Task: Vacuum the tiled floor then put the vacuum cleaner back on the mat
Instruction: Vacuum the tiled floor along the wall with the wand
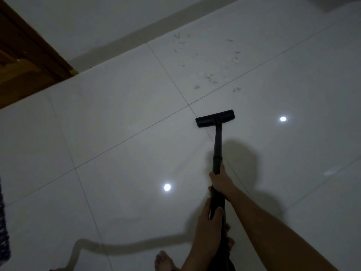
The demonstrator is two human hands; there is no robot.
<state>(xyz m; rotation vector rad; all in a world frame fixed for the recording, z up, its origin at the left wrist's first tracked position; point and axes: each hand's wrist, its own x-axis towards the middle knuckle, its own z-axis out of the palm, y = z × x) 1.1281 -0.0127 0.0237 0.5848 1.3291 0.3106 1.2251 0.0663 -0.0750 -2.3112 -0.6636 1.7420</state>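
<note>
I hold a black vacuum wand with both hands. Its flat black floor head rests on the glossy white tiled floor near a crossing of grout lines. My right hand grips the wand farther down its length, and my left hand grips it closer to my body. Scattered dark debris lies on the tiles beyond the head, apart from it. A dark mat edge shows at the far left. The vacuum body is out of view.
A wooden door frame stands at the upper left against a white wall. My bare foot is at the bottom edge. The hose casts a curved shadow across the near tiles. Two ceiling lights reflect in the floor.
</note>
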